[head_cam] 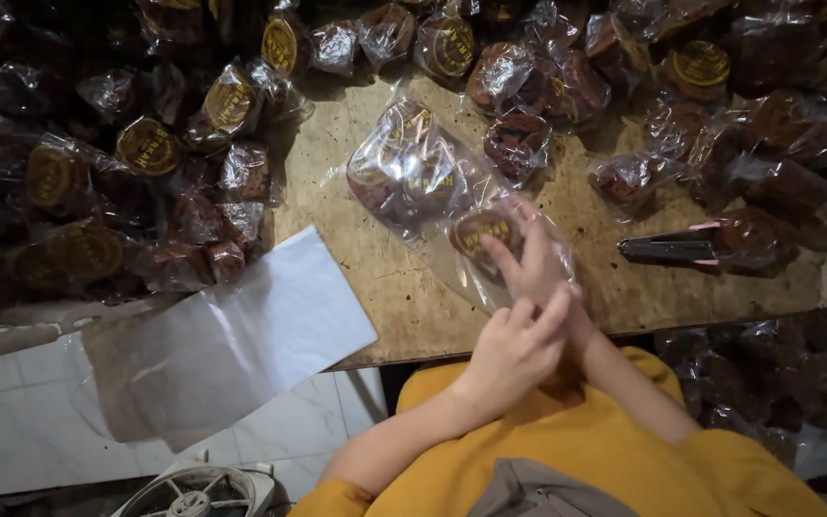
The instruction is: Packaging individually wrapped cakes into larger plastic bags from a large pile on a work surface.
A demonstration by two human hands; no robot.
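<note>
While the head camera looks straight down, the right hand (536,257) reaches forward over the near edge of the desk (404,306) and lies inside the mouth of a clear plastic bag (423,182). Its grip is pinched on a round brown cake with a gold label (483,233), which sits at the open end of that bag, with the fingers (502,257) laid across the cake's near side. Deeper in the same bag lie more wrapped cakes of the same kind, toward the far end. The left hand (512,352) sits just behind the right, at the desk's near edge, its fingers held together and pressed against the right wrist; whether it also grips the film of the bag I cannot tell.

A black stapler (670,250) lies on the desk to the right, well apart from both hands. A stack of flat clear bags (241,335) hangs over the desk's left near corner. Heaps of wrapped cakes (145,153) crowd the left and far sides of the desk. Yellow sleeves (605,450) cover the arms low in the view, and a white fan (198,490) stands on the tiled floor (11,421) below.
</note>
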